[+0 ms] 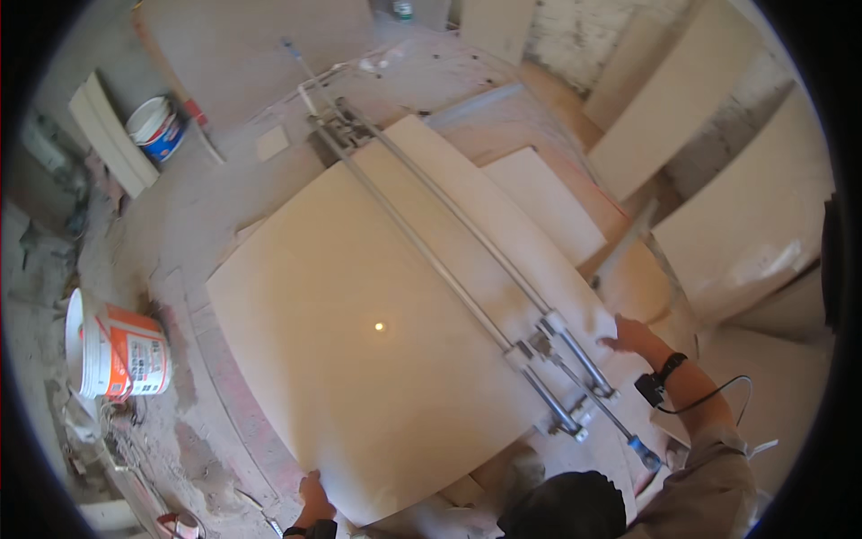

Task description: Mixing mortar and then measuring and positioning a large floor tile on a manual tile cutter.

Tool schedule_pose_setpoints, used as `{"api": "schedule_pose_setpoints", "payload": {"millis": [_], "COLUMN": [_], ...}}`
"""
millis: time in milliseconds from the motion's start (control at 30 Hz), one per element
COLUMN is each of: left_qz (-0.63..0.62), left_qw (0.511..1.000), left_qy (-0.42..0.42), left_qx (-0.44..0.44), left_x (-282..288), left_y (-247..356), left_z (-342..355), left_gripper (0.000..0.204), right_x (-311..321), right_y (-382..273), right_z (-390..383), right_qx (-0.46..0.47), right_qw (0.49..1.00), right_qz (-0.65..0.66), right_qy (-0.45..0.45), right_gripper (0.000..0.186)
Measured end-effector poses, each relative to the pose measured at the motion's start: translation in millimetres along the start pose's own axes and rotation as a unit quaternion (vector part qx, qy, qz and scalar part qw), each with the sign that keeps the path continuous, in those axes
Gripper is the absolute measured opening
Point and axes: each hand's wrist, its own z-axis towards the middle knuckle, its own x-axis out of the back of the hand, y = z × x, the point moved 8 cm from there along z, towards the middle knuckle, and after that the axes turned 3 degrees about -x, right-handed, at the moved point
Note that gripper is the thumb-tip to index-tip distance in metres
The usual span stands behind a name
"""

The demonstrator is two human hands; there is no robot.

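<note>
A large beige tile [341,296] lies flat, with a long manual tile cutter [435,260] across it. The cutter's two metal rails run from the far end to the near right, where its handle [600,395] ends in a blue grip. My left hand [313,497] is closed at the tile's near left edge, its fingers partly hidden. At the right edge, beside the rails, my right hand [630,335] grips the tile with its fingertips on top. A black device with a cable [650,389] is strapped to my right wrist.
An orange-and-white bucket [126,350] stands at left; a blue-and-white bucket [157,130] is farther back. A smaller tile [548,202] lies right of the large one. Several panels [682,99] lean at the right wall. A dark rounded thing [566,508] shows at the lower edge.
</note>
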Motion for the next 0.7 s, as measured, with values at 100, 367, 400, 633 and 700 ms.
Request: {"api": "schedule_pose_setpoints", "payload": {"millis": [100, 367, 400, 633, 700], "left_qz": [-0.231, -0.242, -0.242, -0.268, -0.206], "left_qw": [0.967, 0.957, 0.957, 0.955, 0.972], "left_qy": [0.026, 0.083, 0.083, -0.083, -0.064], "left_qx": [0.107, 0.134, 0.135, 0.096, 0.088], "left_x": [-7.3, 5.6, 6.3, 8.9, 17.0], "left_y": [-13.5, -27.1, -26.5, -25.1, -42.8], "left_z": [0.4, 23.4, 24.7, 28.0, 40.0], "left_gripper": [0.034, 0.047, 0.047, 0.054, 0.053], "right_x": [-9.7, -12.9, -13.8, -17.1, -17.7], "right_y": [-24.0, -30.2, -28.4, -27.7, -26.2], "right_z": [8.6, 24.7, 26.2, 26.6, 28.9], "right_qx": [0.0, 0.036, 0.034, 0.007, 0.018], "right_qw": [0.989, 0.985, 0.986, 0.992, 0.99], "right_qz": [-0.147, -0.16, -0.155, -0.128, -0.134], "right_qy": [0.028, 0.041, 0.043, 0.019, 0.039], "right_gripper": [0.097, 0.097, 0.097, 0.097, 0.099]}}
